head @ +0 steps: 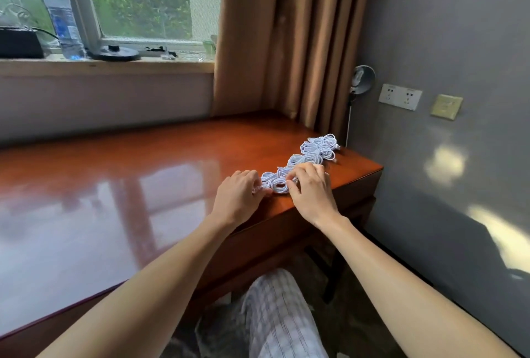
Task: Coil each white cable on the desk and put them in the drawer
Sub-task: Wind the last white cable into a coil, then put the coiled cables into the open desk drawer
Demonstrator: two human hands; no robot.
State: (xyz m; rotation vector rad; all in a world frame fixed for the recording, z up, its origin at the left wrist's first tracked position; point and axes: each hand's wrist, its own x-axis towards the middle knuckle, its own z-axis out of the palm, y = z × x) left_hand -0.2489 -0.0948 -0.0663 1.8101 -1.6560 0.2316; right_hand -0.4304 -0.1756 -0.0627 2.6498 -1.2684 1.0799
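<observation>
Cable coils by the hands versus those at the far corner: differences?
The near coils are held by the left hand and right hand; the far coils lie untouched. The near coils sit by the desk's front edge, the far coils by the wall. Both are white.

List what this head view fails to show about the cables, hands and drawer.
Drawer: not made out in the head view; the desk front lies in shadow behind the forearms.
Count of white cables: unclear, as the loops overlap in one pile.
Grip of left hand: hidden, since the fingertips curl behind its own back.
Small items on windowsill: too small and blurred.
</observation>
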